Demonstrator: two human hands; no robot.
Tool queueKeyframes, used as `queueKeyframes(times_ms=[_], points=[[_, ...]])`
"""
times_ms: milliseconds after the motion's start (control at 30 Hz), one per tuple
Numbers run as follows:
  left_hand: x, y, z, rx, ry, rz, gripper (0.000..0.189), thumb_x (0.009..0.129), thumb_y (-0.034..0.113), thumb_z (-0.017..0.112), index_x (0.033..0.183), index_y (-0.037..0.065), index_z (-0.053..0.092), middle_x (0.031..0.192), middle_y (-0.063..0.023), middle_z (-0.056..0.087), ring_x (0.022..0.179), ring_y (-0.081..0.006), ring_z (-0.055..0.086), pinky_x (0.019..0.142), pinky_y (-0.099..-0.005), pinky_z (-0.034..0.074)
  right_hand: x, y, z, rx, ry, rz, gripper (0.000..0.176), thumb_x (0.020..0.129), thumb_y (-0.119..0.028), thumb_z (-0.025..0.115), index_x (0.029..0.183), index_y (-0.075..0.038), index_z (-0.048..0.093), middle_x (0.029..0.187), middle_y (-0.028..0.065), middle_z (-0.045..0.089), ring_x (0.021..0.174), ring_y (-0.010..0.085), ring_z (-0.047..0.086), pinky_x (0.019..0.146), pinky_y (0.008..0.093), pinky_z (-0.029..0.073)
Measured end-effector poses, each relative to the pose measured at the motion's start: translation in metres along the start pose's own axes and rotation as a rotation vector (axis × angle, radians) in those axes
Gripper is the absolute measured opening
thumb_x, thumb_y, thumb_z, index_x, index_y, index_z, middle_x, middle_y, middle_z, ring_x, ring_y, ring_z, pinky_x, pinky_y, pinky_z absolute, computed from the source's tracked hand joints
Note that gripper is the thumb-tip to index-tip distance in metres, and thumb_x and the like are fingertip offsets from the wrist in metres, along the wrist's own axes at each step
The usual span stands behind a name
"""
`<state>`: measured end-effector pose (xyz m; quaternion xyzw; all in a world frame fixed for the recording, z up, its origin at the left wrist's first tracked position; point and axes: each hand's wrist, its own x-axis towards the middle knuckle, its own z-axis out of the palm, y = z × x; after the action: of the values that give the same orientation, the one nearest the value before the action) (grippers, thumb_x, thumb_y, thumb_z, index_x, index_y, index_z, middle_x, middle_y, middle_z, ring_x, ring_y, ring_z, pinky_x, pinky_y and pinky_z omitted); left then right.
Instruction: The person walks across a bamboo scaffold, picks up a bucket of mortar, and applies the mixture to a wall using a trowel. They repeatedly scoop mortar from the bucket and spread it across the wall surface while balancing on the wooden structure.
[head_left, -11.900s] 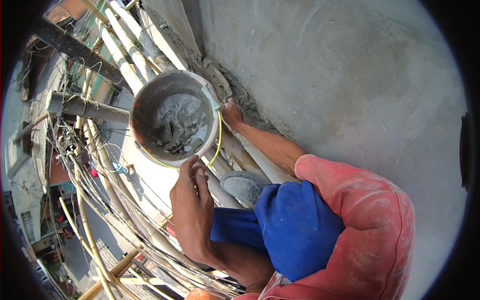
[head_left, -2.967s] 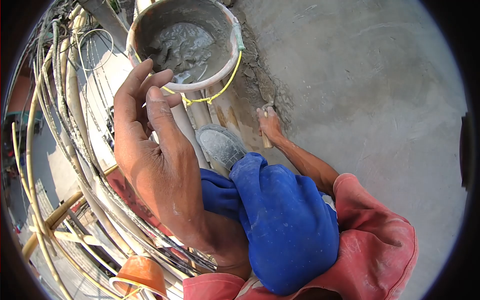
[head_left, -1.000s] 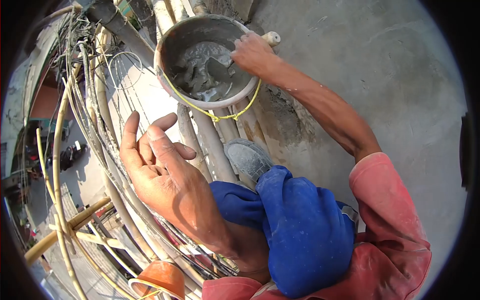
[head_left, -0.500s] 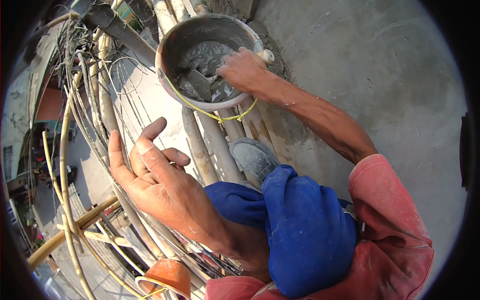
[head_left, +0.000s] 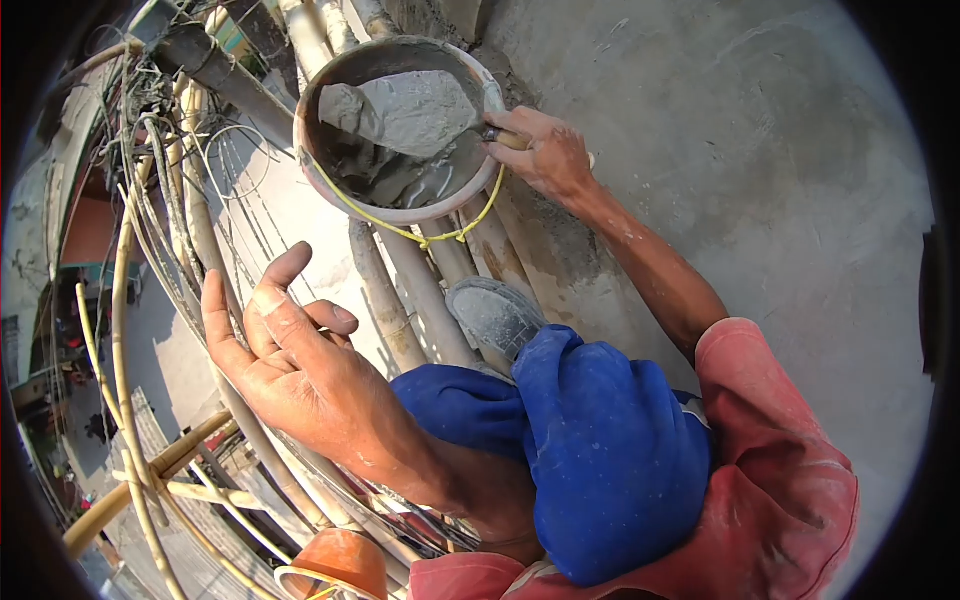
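At the right rim of a bucket, my right hand is closed round the wooden handle of a trowel. Its blade lies over the bucket's mouth, covered by a pale grey patch of wet mortar. Darker mortar fills the bucket below it. A yellow cord hangs along the bucket's near side as its handle. My left hand is raised in the air at the left, fingers spread and partly curled, with nothing in it.
Bamboo poles run under the bucket, and my shoe rests on them. A rough grey cement wall stands on the right. An orange bucket is at lower left. Bundled cables and bamboo scaffolding line the left, with a drop beyond.
My right hand has moved from inside the bucket out to its right rim, lifting the trowel with mortar on the blade. My left hand keeps nearly the same pose.
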<state>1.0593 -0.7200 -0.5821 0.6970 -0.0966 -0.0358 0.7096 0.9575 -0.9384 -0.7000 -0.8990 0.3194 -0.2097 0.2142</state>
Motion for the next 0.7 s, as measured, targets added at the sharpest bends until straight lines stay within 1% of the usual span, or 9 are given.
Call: queueKeyframes(times_ms=[67,133,167,300,467,533,600,633,700], points=[[0.0,0.0,-0.001,0.008,-0.006,0.013,0.041,0.092,0.014,0.046,0.128,-0.001,0.03,0.094,-0.0144,0.063,0.051,-0.0015,0.045,0.04,-0.0132,0.03,-0.01,0.004,0.004,0.073,0.031,0.069,0.037,0.076,-0.032,0.065,0.107,-0.012,0.063,0.092,0.0069,0.062,0.083,0.0243,0.06,0.072,0.0313,0.046],[-0.001,0.002,-0.001,0.027,-0.002,0.023,0.041,0.092,0.014,0.046,0.127,-0.002,0.031,0.094,-0.0142,0.063,0.051,-0.0015,0.045,0.04,-0.0131,0.03,-0.017,0.005,0.007,0.095,0.031,0.181,0.038,0.075,-0.037,0.064,0.106,-0.015,0.064,0.092,0.0073,0.063,0.085,0.0293,0.06,0.073,0.0382,0.047],[-0.003,0.005,0.0,0.056,-0.013,0.014,0.04,0.093,0.013,0.043,0.127,-0.005,0.031,0.094,-0.0135,0.062,0.054,-0.0028,0.042,0.048,-0.0148,0.032,-0.019,0.006,0.009,0.097,0.03,0.179,0.038,0.075,-0.037,0.064,0.106,-0.015,0.064,0.092,0.0073,0.063,0.085,0.0293,0.06,0.073,0.0382,0.047],[0.0,0.003,0.0,0.049,-0.068,-0.022,0.04,0.093,0.013,0.043,0.126,-0.008,0.032,0.091,-0.0118,0.062,0.054,-0.0034,0.043,0.053,-0.0151,0.034,-0.025,0.013,0.018,0.156,-0.028,0.258,0.04,0.075,-0.04,0.064,0.106,-0.014,0.063,0.098,0.0075,0.063,0.089,0.0284,0.06,0.076,0.0378,0.046],[-0.001,0.004,0.002,0.046,-0.037,-0.002,0.041,0.093,0.013,0.043,0.126,-0.008,0.032,0.092,-0.0124,0.062,0.054,-0.0034,0.043,0.053,-0.0149,0.034,-0.027,0.013,0.017,0.255,-0.073,0.303,0.04,0.077,-0.04,0.063,0.106,-0.012,0.063,0.1,0.0068,0.063,0.09,0.0267,0.06,0.077,0.0361,0.046],[-0.002,0.003,0.003,0.038,-0.045,0.0,0.041,0.093,0.013,0.043,0.125,-0.008,0.032,0.093,-0.0127,0.061,0.054,-0.0034,0.044,0.053,-0.015,0.035,-0.028,0.013,0.016,0.306,0.016,0.255,0.035,0.079,-0.032,0.065,0.104,-0.008,0.062,0.095,0.0079,0.063,0.086,0.0226,0.06,0.074,0.0328,0.045],[0.001,-0.002,0.001,0.024,-0.047,0.017,0.04,0.092,0.015,0.048,0.125,-0.003,0.034,0.095,-0.012,0.063,0.054,-0.0015,0.043,0.044,-0.013,0.031,-0.034,0.01,0.015,0.381,0.082,0.256,0.032,0.079,-0.028,0.065,0.102,-0.006,0.062,0.092,0.009,0.063,0.082,0.0204,0.059,0.073,0.0313,0.045],[0.002,-0.003,0.0,0.032,-0.052,0.036,0.04,0.092,0.013,0.047,0.125,-0.004,0.034,0.094,-0.0119,0.064,0.053,-0.0011,0.043,0.043,-0.0125,0.03,-0.04,0.009,0.013,0.458,0.147,0.255,0.029,0.08,-0.024,0.066,0.1,-0.003,0.061,0.088,0.0101,0.062,0.079,0.0181,0.058,0.071,0.0298,0.044],[-0.001,0.002,0.001,0.032,-0.056,0.018,0.039,0.092,0.013,0.047,0.125,-0.004,0.035,0.094,-0.0118,0.064,0.053,-0.0009,0.043,0.043,-0.0123,0.03,-0.062,0.004,0.008,0.429,0.205,0.317,0.027,0.08,-0.022,0.066,0.096,-0.001,0.06,0.085,0.0104,0.061,0.076,0.0171,0.056,0.069,0.0294,0.044]])
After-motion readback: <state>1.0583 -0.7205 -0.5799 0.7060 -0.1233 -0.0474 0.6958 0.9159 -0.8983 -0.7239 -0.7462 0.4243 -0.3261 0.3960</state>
